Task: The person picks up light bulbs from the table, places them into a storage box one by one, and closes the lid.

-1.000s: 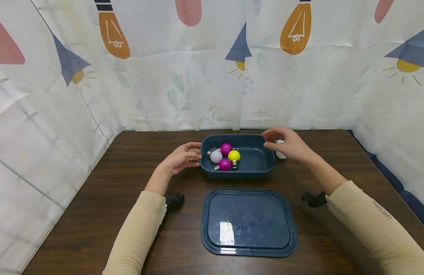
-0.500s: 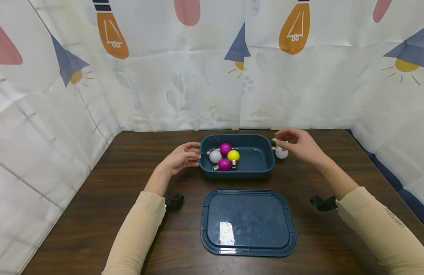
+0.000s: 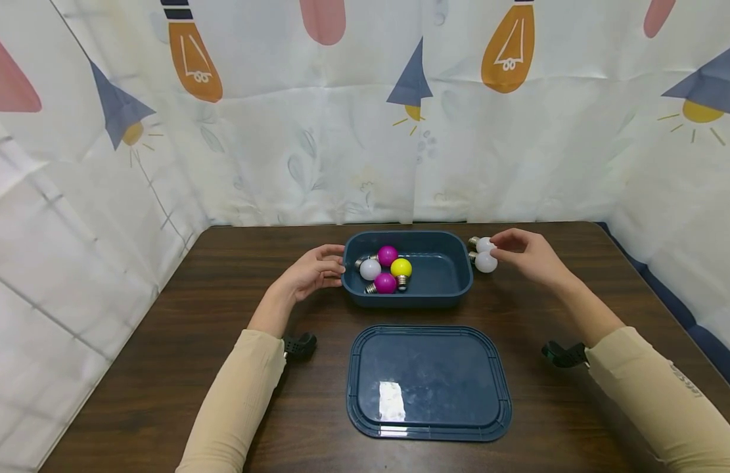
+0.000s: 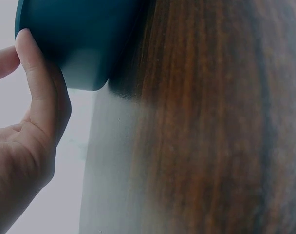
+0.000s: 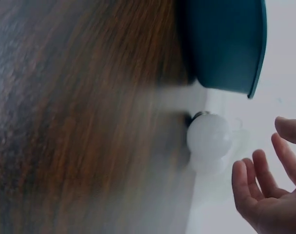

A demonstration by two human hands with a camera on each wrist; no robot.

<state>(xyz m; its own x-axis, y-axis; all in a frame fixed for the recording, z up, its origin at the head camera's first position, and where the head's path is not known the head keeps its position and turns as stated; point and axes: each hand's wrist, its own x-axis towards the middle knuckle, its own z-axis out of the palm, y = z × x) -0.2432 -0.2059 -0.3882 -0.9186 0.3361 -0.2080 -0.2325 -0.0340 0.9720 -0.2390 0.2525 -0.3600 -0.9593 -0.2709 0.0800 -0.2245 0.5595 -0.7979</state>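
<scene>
Seemingly steadying the dark-blue oblong plastic box (image 3: 407, 301), the left hand (image 3: 313, 270) is resting unclenched against it, while the right hand (image 3: 529, 257), grip parted, is hovering, contact unclear, by two round white bulbs (image 3: 486, 263) on the brown desk (image 3: 308, 407).

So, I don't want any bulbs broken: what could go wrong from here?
The near white bulb and far white bulb lie loose on the table beside the box; a brush from the right hand might set them rolling. With the left hand at the box's other end, a careless push could slide it into them, or knock the yellow bulb against the other three inside.
</scene>
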